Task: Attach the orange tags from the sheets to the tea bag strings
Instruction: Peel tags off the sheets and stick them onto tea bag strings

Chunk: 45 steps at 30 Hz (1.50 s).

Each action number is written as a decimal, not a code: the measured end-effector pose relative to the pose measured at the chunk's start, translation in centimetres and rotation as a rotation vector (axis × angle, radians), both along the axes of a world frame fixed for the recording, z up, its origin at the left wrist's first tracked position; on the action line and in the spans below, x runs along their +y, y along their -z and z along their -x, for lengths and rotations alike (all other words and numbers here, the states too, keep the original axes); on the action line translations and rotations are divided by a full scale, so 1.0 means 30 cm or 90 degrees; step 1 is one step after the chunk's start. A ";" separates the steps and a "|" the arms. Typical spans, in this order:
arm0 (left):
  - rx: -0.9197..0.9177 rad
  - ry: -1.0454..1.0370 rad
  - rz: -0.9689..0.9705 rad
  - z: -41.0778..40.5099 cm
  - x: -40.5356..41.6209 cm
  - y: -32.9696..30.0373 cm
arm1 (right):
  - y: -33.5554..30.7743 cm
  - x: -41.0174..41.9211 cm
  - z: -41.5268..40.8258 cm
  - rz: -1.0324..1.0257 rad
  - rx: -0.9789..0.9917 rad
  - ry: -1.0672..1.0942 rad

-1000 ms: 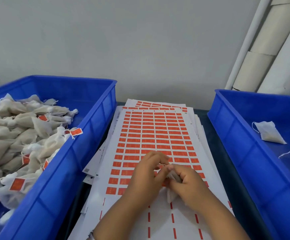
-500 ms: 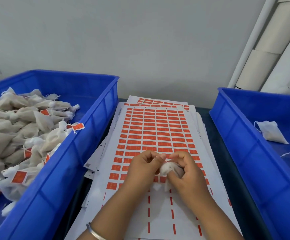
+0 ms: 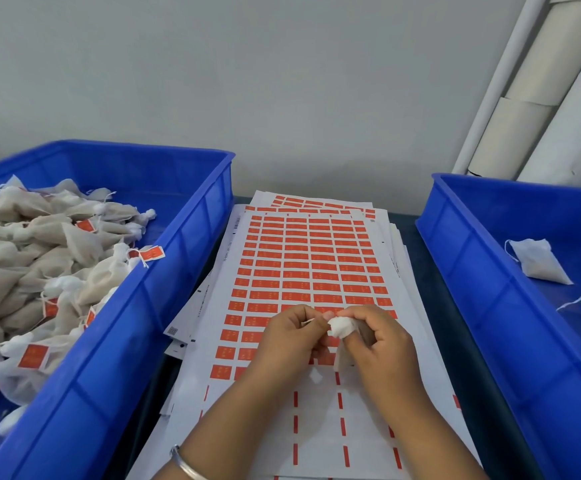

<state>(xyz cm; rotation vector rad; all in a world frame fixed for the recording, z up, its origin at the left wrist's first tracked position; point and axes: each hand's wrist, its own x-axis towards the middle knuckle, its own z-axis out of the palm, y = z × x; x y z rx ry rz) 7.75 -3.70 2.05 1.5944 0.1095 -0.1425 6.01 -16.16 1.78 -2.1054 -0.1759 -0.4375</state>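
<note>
- Your right hand (image 3: 377, 341) grips a tea bag (image 3: 342, 327) above the sheet (image 3: 303, 271); left hand (image 3: 291, 336) pinches its string (image 3: 308, 321).
- Left bin (image 3: 164, 271): many bags w/ tags, done.
- Right bin (image 3: 472, 265): few untagged bags left.

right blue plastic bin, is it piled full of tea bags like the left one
No, the right blue plastic bin shows only two white tea bags on its floor.
</note>
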 end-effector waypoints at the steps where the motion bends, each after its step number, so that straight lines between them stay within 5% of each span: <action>1: -0.006 -0.004 0.002 0.001 -0.001 0.001 | 0.003 -0.001 -0.002 0.002 -0.001 0.003; 16: -0.223 -0.018 -0.156 -0.003 0.006 0.017 | -0.001 0.000 -0.012 -0.057 0.129 0.007; 29: -0.232 -0.027 -0.162 0.005 -0.001 0.011 | 0.004 -0.021 -0.017 -0.449 0.428 -0.222; 36: -0.235 -0.038 -0.116 0.006 0.008 0.024 | 0.010 -0.012 -0.020 -0.473 0.397 -0.137; 45: -0.283 0.016 -0.219 0.010 0.002 0.021 | 0.005 -0.018 -0.023 -0.435 0.332 -0.041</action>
